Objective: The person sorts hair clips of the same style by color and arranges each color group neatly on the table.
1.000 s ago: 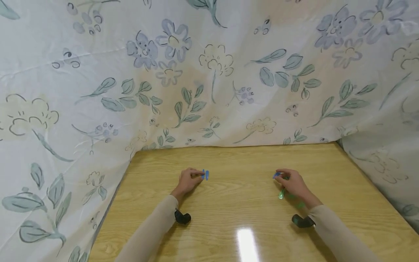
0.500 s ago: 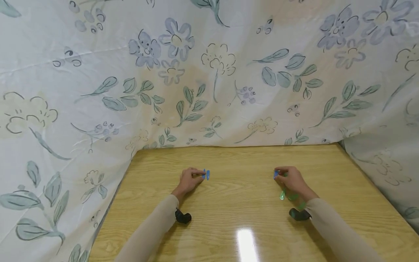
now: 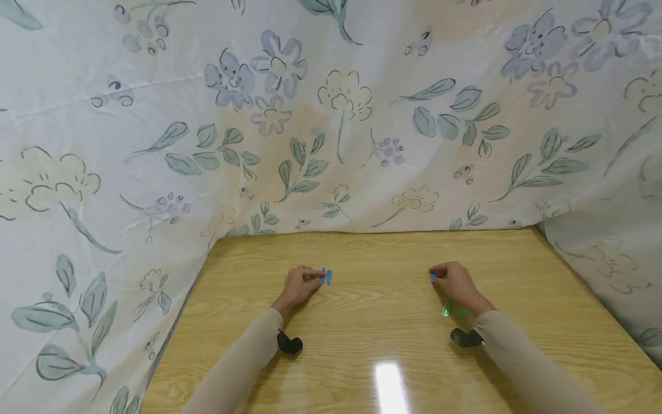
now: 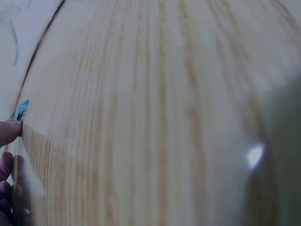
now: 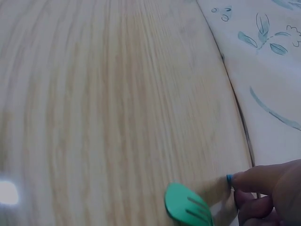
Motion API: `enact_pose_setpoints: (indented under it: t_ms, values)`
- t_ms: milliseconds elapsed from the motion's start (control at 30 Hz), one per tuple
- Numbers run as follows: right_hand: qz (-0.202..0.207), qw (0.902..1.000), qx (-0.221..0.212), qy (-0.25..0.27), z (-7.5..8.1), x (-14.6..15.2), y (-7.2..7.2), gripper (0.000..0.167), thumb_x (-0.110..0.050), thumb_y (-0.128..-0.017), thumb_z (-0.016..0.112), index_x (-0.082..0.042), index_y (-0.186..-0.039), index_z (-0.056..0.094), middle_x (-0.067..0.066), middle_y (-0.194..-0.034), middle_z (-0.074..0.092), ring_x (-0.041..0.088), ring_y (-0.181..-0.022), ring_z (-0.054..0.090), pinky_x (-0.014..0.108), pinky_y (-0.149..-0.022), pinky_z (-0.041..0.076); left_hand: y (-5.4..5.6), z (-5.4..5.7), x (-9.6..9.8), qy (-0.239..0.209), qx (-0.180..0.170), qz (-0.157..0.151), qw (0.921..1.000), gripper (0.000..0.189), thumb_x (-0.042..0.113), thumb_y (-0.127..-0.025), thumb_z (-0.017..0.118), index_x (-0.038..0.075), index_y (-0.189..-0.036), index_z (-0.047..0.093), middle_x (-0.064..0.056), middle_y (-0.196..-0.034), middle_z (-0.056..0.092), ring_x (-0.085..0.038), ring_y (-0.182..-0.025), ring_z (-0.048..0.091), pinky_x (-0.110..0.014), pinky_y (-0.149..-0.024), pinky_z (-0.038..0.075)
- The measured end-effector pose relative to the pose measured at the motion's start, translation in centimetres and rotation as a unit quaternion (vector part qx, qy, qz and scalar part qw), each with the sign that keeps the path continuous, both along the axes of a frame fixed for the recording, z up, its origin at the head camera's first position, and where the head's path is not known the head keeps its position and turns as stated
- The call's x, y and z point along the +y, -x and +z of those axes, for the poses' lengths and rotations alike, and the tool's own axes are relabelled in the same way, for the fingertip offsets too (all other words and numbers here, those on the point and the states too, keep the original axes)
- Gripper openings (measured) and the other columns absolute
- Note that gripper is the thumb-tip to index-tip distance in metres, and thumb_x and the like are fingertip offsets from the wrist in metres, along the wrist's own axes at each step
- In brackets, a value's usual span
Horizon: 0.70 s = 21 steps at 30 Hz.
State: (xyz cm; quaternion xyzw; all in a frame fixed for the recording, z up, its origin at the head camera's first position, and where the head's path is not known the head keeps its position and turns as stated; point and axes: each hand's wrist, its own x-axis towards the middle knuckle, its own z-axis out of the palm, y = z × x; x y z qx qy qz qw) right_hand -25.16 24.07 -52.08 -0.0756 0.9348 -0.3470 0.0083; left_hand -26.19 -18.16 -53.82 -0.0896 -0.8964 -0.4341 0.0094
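Note:
At the left of the tabletop, my left hand (image 3: 299, 286) pinches a narrow blue hair clip (image 3: 323, 276) between thumb and index finger. A second blue hair clip (image 3: 328, 277) lies just right of it, roughly parallel. In the left wrist view, blue (image 4: 22, 109) shows beyond the fingertips at the left edge. My right hand (image 3: 458, 285) pinches another blue hair clip (image 3: 433, 277), largely covered by the fingers; its blue tip (image 5: 229, 179) shows in the right wrist view. Beneath that wrist lie a green teardrop-shaped hair clip (image 3: 446, 309) and a second green piece (image 3: 461, 313), partly hidden.
A wood-grain table (image 3: 383, 322) spreads under both hands, with a bright reflection near its front. Floral cloth (image 3: 341, 144) rises along the back and both sides. Black wrist mounts (image 3: 288, 343) sit at both cuffs.
My right hand has shifted slightly left, turning the blue hair clip it pinches, and the green pieces show more clearly beside the wrist. The left hand stays in place.

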Motion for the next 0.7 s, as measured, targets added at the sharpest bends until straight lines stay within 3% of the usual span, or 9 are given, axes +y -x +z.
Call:
enact_pose_setpoints:
  t_ms: [233, 433, 633, 700]
  values:
    - [0.000, 0.9996, -0.024, 0.016, 0.1, -0.5, 0.3, 0.027, 0.000, -0.091, 0.065, 0.006, -0.117, 0.071, 0.020, -0.101, 0.071, 0.030, -0.095, 0.063, 0.037, -0.076, 0.052, -0.1, 0.0, 0.0, 0.000, 0.004, 0.005, 1.0000, 0.019, 0.012, -0.091, 0.075, 0.012, -0.109, 0.080, -0.015, -0.121, 0.066, -0.039, -0.126, 0.049, -0.064, -0.110, 0.022]
    - [0.012, 0.9985, -0.033, 0.042, 0.5, -1.0, 0.1, 0.028, -0.003, -0.094, 0.063, 0.005, -0.120, 0.070, 0.024, -0.110, 0.070, 0.037, -0.103, 0.065, 0.039, -0.081, 0.056, 0.4, -0.1, 0.0, 0.007, 0.007, 0.009, 0.9999, 0.019, 0.014, -0.091, 0.075, 0.014, -0.109, 0.081, -0.014, -0.123, 0.066, -0.038, -0.127, 0.051, -0.062, -0.112, 0.024]
    - [0.027, 0.9944, -0.015, 0.101, 0.4, -2.3, 0.3, 0.028, 0.001, -0.093, 0.065, 0.009, -0.120, 0.068, 0.023, -0.100, 0.069, 0.033, -0.097, 0.067, 0.022, -0.067, 0.053, 0.3, -0.1, 0.0, 0.008, 0.004, 0.009, 0.9999, 0.020, 0.014, -0.091, 0.074, 0.014, -0.110, 0.080, -0.014, -0.123, 0.065, -0.037, -0.127, 0.050, -0.062, -0.112, 0.024]
    - [0.039, 0.9917, -0.011, 0.122, 0.3, -2.8, 0.3, 0.029, 0.002, -0.093, 0.065, 0.012, -0.120, 0.068, 0.024, -0.098, 0.069, 0.035, -0.096, 0.068, 0.022, -0.066, 0.053, 0.3, -0.1, 0.0, 0.011, 0.005, 0.012, 0.9999, 0.019, 0.014, -0.091, 0.074, 0.014, -0.109, 0.081, -0.014, -0.122, 0.066, -0.037, -0.125, 0.053, -0.061, -0.111, 0.026]
